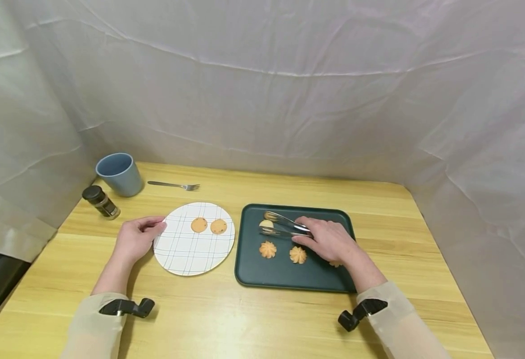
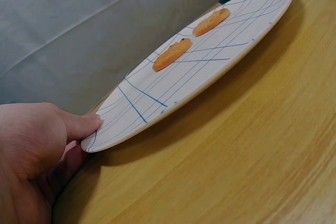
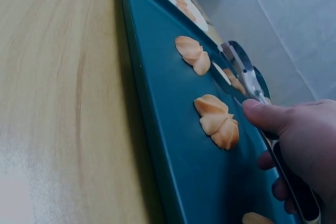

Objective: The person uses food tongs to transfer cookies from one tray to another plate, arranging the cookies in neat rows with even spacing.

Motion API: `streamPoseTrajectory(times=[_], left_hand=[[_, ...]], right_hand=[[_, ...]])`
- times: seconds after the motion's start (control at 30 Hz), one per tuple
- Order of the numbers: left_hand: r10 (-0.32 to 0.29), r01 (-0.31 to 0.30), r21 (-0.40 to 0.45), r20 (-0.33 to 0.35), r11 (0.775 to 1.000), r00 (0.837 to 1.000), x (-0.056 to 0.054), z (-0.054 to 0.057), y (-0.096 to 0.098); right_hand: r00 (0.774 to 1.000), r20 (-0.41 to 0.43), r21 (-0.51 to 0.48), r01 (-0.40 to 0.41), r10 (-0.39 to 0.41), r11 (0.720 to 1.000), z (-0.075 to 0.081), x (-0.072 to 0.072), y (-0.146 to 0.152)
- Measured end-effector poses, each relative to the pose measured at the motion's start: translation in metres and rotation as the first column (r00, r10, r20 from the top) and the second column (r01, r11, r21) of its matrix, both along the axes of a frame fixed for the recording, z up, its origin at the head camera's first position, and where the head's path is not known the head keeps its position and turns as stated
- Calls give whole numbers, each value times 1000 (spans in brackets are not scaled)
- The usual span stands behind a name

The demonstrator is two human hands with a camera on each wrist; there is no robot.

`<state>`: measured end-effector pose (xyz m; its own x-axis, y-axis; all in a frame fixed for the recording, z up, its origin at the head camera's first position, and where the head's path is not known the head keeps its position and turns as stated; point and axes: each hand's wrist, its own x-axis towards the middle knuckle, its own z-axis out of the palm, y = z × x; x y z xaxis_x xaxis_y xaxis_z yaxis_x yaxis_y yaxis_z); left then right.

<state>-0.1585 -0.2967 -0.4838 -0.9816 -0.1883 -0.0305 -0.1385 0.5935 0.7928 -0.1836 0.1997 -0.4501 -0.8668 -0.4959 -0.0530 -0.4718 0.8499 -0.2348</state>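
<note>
My left hand [image 1: 137, 236] pinches the left rim of a white plate [image 1: 186, 257] with blue lines; the thumb lies on top in the left wrist view. Two round flat cookies [image 1: 199, 225] sit on the plate. In my right hand [image 1: 329, 238] are metal tongs [image 3: 247, 72], held over a dark green tray [image 1: 262, 274]. The tongs' tips reach round a pale round cookie [image 1: 266, 225] at the tray's upper left; whether they touch it I cannot tell. Flower-shaped cookies [image 1: 268, 250] lie nearer the tray's front, one partly hidden under my right wrist.
A blue-grey cup [image 1: 127, 179] stands at the table's back left corner, with a black-capped spice jar [image 1: 101, 202] in front of it. A fork [image 1: 173, 185] lies behind the plate. Pale cloth [image 1: 262, 114] hangs along the back and sides of the wooden table [image 1: 208, 319].
</note>
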Motion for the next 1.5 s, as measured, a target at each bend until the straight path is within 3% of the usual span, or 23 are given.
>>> streamPoseTrajectory(times=[0.93, 1.5], left_hand=[[8, -9, 7, 21, 1000, 1000, -2, -4, 0], [8, -8, 7, 23, 1000, 1000, -1, -1, 0]], right_hand=[[999, -35, -32, -7, 6, 999, 6, -1, -1], [999, -24, -64, -39, 37, 997, 23, -4, -28]])
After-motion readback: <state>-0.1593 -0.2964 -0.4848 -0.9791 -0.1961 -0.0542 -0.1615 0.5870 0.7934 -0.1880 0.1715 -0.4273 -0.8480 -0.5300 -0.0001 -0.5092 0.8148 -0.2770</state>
